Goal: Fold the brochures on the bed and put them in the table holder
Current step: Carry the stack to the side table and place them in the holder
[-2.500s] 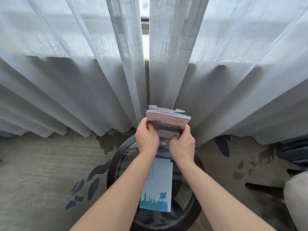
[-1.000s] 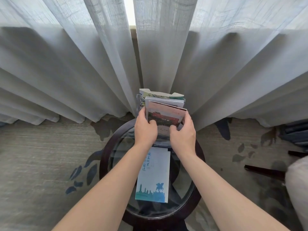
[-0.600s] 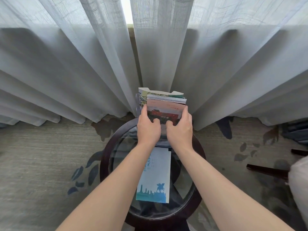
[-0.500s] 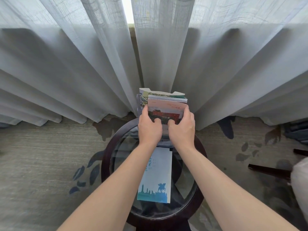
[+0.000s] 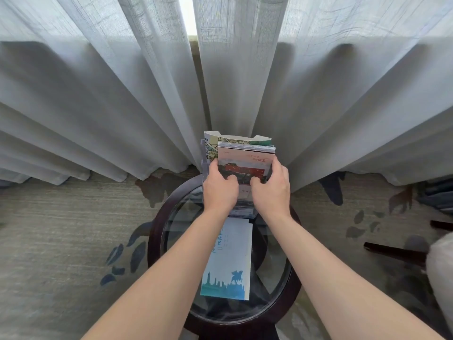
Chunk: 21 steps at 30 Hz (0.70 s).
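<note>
A stack of folded brochures [image 5: 245,157] was gripped at its sides by the left hand [image 5: 220,188] and right hand [image 5: 270,192]. It was held upright in the clear table holder [image 5: 205,163].

A single head-worn camera gives the only view, so no part of the scene is shared with a second one. It looks forward and steeply down from above a round glass-topped table [image 5: 157,241], which sits low in the middle of the picture. The lens is wide: the curtain [image 5: 98,94] behind the table fans outward toward the upper corners, and the carpet [image 5: 61,229] spreads to both sides of the table. The camera is near, at arm's reach of the table, with both forearms entering from the bottom edge and meeting over the table's far rim. The gap between the curtain panels stands straight beyond the table.
</note>
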Motion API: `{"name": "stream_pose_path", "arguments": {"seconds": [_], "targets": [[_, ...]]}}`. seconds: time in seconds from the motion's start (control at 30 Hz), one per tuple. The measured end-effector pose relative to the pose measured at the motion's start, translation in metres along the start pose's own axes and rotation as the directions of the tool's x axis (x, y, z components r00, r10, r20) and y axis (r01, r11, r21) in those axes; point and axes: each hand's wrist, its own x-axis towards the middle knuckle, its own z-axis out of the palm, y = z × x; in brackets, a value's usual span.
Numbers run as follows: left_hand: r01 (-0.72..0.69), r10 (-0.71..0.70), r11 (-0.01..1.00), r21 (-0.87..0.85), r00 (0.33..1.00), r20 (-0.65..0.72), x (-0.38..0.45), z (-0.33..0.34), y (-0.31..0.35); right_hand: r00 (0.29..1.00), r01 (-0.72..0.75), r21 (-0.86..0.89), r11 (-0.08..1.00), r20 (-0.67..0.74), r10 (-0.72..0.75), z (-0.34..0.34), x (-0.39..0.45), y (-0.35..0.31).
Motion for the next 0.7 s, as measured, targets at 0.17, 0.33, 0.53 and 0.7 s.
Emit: {"name": "stream_pose_path", "arguments": {"seconds": [0.17,0.33,0.53,0.7], "targets": [[-0.011,0.011,1.000,0.017,1.000,-0.009,0.001,0.003,0.000,1.000,0.015,-0.014,1.000,0.004,-0.014,-0.001,0.003,0.002],[-0.037,0.036,0.999,-0.020,0.998,-0.052,0.001,0.002,-0.012,0.997,-0.066,-0.062,0.996,0.045,0.068,0.005,-0.003,0.014],[-0.043,0.032,0.998,-0.034,0.963,-0.267,-0.006,-0.004,-0.055,0.979,-0.189,-0.137,0.972,0.044,0.197,0.016,-0.032,0.057],[0.249,-0.242,0.968,0.021,0.957,-0.162,-0.012,-0.005,-0.119,0.901,-0.371,-0.210,0.905,0.156,0.405,0.033,-0.064,0.107]]}}
